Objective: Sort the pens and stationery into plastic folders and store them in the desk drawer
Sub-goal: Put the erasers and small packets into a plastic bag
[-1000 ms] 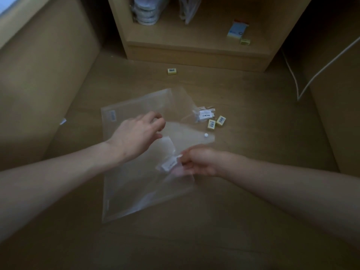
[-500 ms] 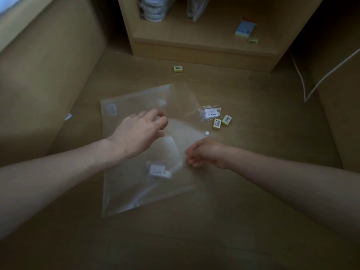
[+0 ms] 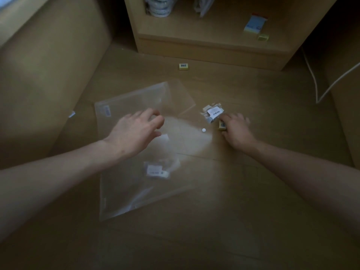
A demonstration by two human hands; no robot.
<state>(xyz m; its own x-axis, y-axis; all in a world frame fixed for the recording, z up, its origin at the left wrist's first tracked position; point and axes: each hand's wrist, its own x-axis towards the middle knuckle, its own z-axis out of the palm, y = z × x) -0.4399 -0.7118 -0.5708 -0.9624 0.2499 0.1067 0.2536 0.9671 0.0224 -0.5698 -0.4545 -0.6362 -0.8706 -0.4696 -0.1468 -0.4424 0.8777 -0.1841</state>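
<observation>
Moved rightward off the clear folder [image 3: 136, 188], the right hand [image 3: 236, 130] is laid on a yellow eraser [image 3: 222, 125]; grip cannot be told. Left hand [image 3: 134, 133] fingers are loosely spread above the folder.

Dim, yellow-brown cast, faint daylight top left corner, soft glare on my plastic folder [image 3: 136, 156], corners dark w/ vignetting, wide-angle bend at edges, my right hand [image 3: 236, 131] slightly motion-blurred, grainy overall

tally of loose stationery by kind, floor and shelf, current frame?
Small yellow boxes: 3, floor, by the right hand, shelf
Clear packets: 2, in the folder, on the floor
Blue pad: 1
Total: 6
</observation>
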